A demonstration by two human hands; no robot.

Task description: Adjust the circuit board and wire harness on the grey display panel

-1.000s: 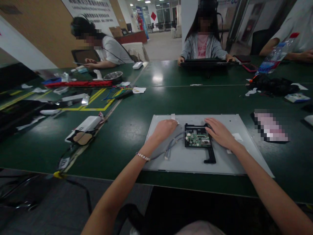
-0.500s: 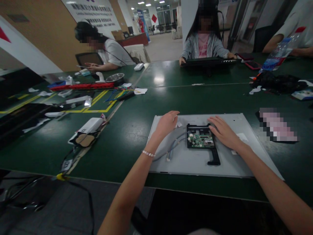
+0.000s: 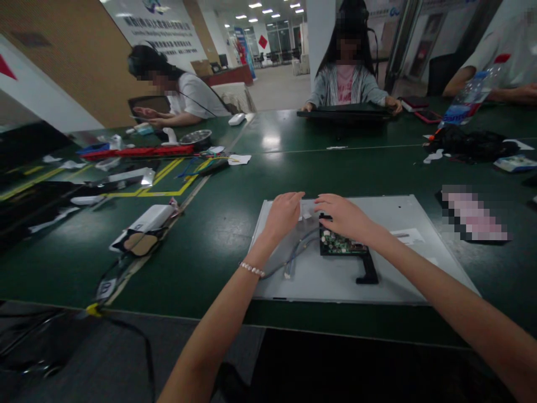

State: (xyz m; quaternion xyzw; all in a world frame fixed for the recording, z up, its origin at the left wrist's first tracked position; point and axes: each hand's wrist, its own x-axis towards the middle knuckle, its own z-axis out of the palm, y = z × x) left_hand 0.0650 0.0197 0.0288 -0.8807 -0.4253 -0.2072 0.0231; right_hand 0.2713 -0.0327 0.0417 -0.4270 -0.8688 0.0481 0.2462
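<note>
Right hand [image 3: 342, 217] has crossed over the circuit board [image 3: 340, 244] to join left hand [image 3: 285, 212] at the tape strip [image 3: 307, 211]; both look loosely open, apparently gripping nothing.

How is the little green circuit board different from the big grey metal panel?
The little green circuit board is bumpy with parts; the big grey metal panel is wide and smooth. The right hand partly covers the board; the left hand rests at the panel's far edge. Both lie flat.
</note>
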